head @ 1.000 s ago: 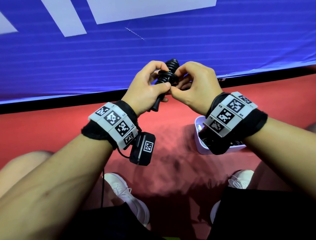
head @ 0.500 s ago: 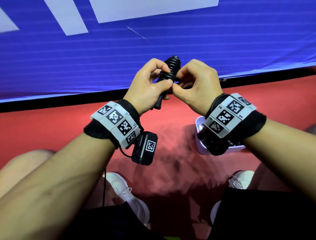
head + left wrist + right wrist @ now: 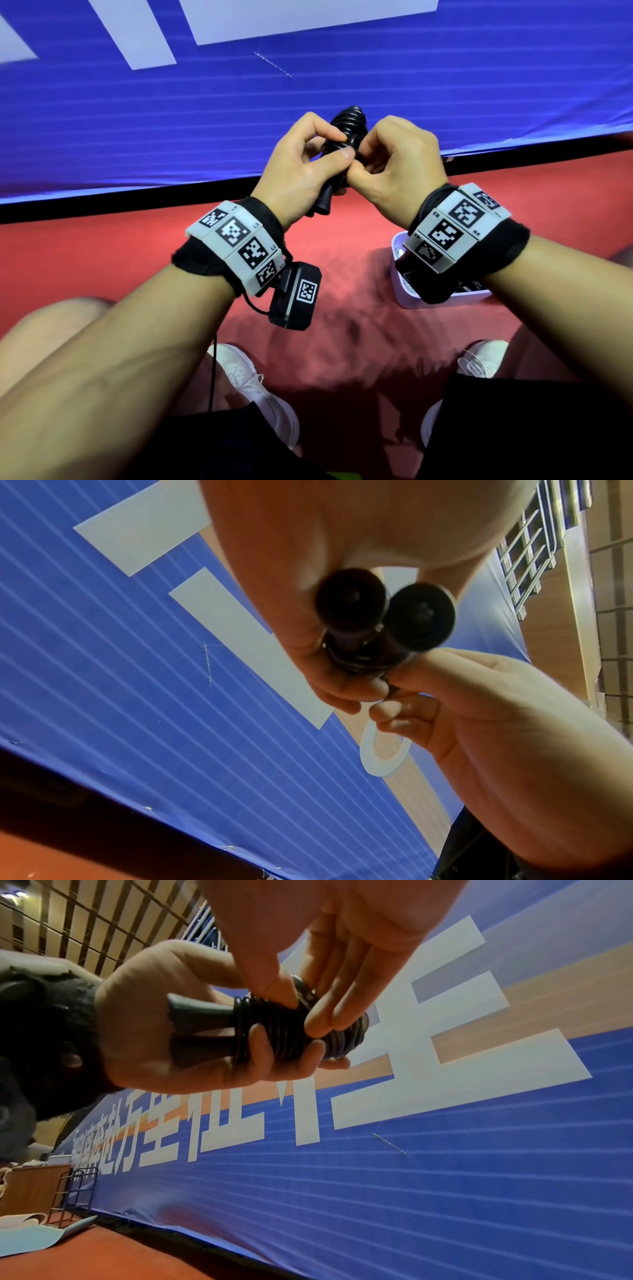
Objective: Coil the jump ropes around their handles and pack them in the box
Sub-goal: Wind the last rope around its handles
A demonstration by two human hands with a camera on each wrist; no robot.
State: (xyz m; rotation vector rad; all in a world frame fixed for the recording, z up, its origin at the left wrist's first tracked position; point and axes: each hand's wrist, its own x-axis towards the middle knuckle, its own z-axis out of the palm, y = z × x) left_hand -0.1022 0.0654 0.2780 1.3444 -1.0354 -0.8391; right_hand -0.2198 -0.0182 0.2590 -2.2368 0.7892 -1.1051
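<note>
A black jump rope (image 3: 349, 125) is held up in front of me, its cord wound in tight coils (image 3: 284, 1026) around the two handles laid side by side. The two round handle ends (image 3: 352, 599) show in the left wrist view. My left hand (image 3: 337, 150) grips the handles and coil from the left. My right hand (image 3: 363, 157) pinches the cord at the coil between thumb and fingers (image 3: 325, 1015). The white box (image 3: 404, 294) stands on the red floor below my right wrist, mostly hidden by the wristband, with dark items inside.
A blue banner (image 3: 171, 120) with large white characters hangs close ahead, with a black strip at its base on the red floor (image 3: 102, 260). My white shoes (image 3: 253, 387) are below. A metal rack (image 3: 78, 1191) and rolled mats (image 3: 41, 1234) stand far to the left.
Both hands have lifted the coiled rope slightly and tilted it more upright. The right hand's fingers have shifted on the coil.
</note>
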